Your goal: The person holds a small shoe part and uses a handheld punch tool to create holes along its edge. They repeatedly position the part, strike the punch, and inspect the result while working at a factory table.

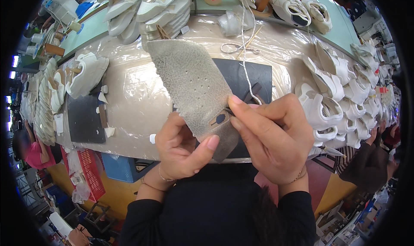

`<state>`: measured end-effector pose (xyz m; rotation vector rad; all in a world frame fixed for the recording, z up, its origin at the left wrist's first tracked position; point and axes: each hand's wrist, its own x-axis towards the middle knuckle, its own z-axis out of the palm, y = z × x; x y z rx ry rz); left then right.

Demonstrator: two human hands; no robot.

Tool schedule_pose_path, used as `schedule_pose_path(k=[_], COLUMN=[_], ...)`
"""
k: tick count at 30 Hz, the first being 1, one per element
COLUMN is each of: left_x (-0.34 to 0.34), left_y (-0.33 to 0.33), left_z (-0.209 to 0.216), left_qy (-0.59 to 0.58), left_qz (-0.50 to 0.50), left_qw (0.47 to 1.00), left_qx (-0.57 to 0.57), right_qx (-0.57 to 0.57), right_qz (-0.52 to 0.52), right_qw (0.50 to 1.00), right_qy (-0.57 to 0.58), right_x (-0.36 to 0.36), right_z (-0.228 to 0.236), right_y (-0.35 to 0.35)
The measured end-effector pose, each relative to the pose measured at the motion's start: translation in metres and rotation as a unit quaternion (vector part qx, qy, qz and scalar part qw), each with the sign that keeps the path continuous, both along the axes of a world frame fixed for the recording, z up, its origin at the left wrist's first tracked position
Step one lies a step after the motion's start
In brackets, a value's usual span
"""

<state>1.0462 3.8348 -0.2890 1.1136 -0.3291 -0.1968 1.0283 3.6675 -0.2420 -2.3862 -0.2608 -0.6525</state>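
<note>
A grey, grainy, leather-like piece with several small punched holes is held up above the table in front of me. My left hand grips its lower edge, thumb on the near face and fingers behind. Close to the thumb, a small tan patch with a dark keyhole-like shape shows on the piece. My right hand pinches at the right edge beside that patch. Something small and dark shows at its fingertips, too hidden to name. A white cord hangs down behind the right hand.
The plastic-covered table carries a black mat, partly behind the piece, and another dark mat at left. Scissors lie at the back. White shoe uppers crowd the right; more stand stacked at the back. Other people sit at both sides.
</note>
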Motion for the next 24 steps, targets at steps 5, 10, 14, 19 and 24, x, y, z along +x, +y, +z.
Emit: schedule_pose_path(k=[5,10,14,19,24], left_x=[0.004,0.007,0.01,0.01,0.006], left_y=[0.002,0.003,0.005,0.003,0.002], left_z=[-0.003,-0.004,-0.004,-0.005,-0.006], left_qy=[-0.055,-0.089,-0.134,-0.158,-0.13], left_qz=[-0.005,-0.005,0.001,0.011,0.016], left_qw=[0.998,0.995,0.987,0.98,0.986], left_qx=[0.02,0.041,0.092,0.119,0.103], right_qx=[0.004,-0.02,-0.025,-0.019,-0.022], right_qz=[0.016,0.057,0.044,0.008,0.018], right_qw=[1.0,0.996,0.997,1.0,1.0], right_qy=[-0.011,-0.069,-0.051,0.015,0.006], right_x=[0.001,0.007,0.004,-0.003,-0.003], right_z=[-0.002,-0.009,-0.007,-0.003,-0.007], right_y=[-0.002,-0.008,-0.005,0.001,0.001])
